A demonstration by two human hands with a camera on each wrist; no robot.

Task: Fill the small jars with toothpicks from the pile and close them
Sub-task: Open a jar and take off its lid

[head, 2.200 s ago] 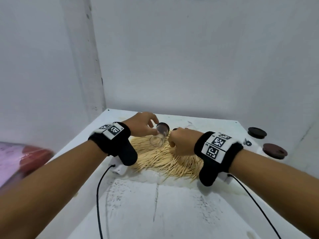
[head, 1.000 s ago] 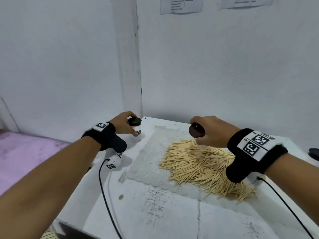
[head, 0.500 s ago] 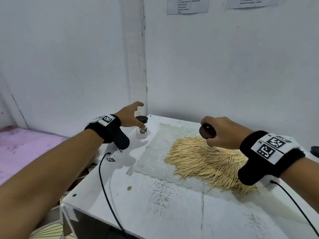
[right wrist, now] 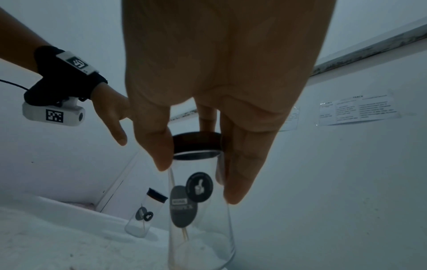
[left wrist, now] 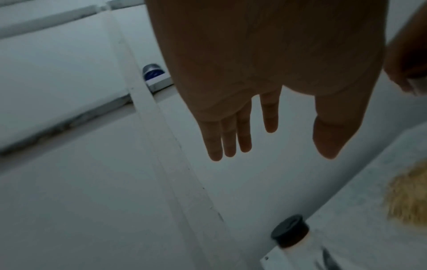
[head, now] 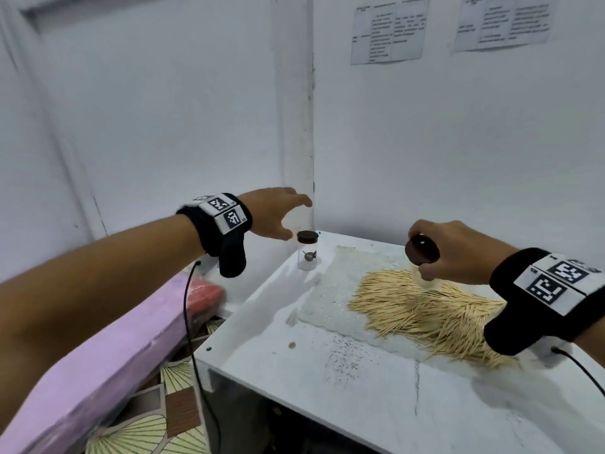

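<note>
Desk [head: 327, 398], white, near edge bare and scuffed. Toothpick pile [head: 425, 309] on a pale mat [head: 327, 290] toward the right edge. Right hand [head: 458, 253] above the pile's far side, fingers grasping a clear jar [right wrist: 198, 210] at its dark lid [head: 421, 250]. Second jar [head: 307, 250], lidded, upright at the far left corner. Left hand [head: 278, 214] just above it, fingers spread, released.
</note>
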